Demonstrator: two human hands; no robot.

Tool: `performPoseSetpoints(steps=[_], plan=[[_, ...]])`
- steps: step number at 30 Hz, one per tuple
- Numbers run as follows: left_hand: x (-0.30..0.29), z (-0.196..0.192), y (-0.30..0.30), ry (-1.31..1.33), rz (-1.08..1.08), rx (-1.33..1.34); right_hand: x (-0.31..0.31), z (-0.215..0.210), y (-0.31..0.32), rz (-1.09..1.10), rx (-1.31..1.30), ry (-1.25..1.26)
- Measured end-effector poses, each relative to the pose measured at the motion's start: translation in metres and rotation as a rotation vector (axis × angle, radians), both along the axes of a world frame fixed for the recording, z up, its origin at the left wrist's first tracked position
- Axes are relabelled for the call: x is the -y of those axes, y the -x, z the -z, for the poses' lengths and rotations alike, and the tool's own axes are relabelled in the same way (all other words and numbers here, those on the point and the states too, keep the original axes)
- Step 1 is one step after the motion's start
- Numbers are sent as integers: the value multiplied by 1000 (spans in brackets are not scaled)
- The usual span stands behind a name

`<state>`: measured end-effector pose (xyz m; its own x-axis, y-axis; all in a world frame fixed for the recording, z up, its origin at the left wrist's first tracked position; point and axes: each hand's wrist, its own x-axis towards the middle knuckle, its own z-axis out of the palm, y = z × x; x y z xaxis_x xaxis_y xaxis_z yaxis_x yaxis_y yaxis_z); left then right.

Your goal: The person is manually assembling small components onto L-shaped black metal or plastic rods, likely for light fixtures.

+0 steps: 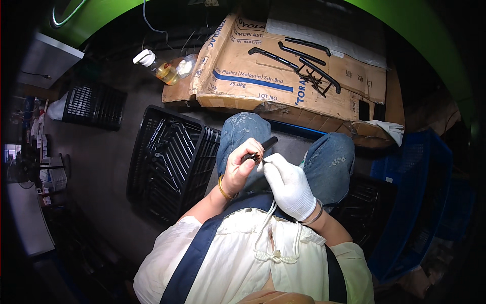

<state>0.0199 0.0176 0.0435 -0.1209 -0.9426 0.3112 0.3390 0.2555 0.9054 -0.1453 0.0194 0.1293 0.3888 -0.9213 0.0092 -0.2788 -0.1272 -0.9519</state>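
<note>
Now your bare L hand [244,164] is curled round a black part [269,144] nr your L knee [240,126]. Gloved R hand [287,183] is bunched narrow beside it; can't tell on what. Cardboard box [230,58] w/ black bars [276,58] blocks front; black crate [196,162] L, blue crate [439,162] R.

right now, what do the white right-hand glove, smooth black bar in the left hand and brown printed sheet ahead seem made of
White glove: probably knitted fabric, matte, softly creased. Smooth black bar: plastic or coated metal, evenly dark; I can't tell which. Brown printed sheet: cardboard, dull, with folds and worn edges.
</note>
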Motion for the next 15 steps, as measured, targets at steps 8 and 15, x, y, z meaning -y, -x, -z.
performPoseSetpoints(steps=[8, 15], plan=[[-1, -1, -5, 82, -52, 161, -1, 0, -4, -52, -70, 104], [0, -3, -8, 102, -38, 229, 1, 1, -1, -95, -93, 101]])
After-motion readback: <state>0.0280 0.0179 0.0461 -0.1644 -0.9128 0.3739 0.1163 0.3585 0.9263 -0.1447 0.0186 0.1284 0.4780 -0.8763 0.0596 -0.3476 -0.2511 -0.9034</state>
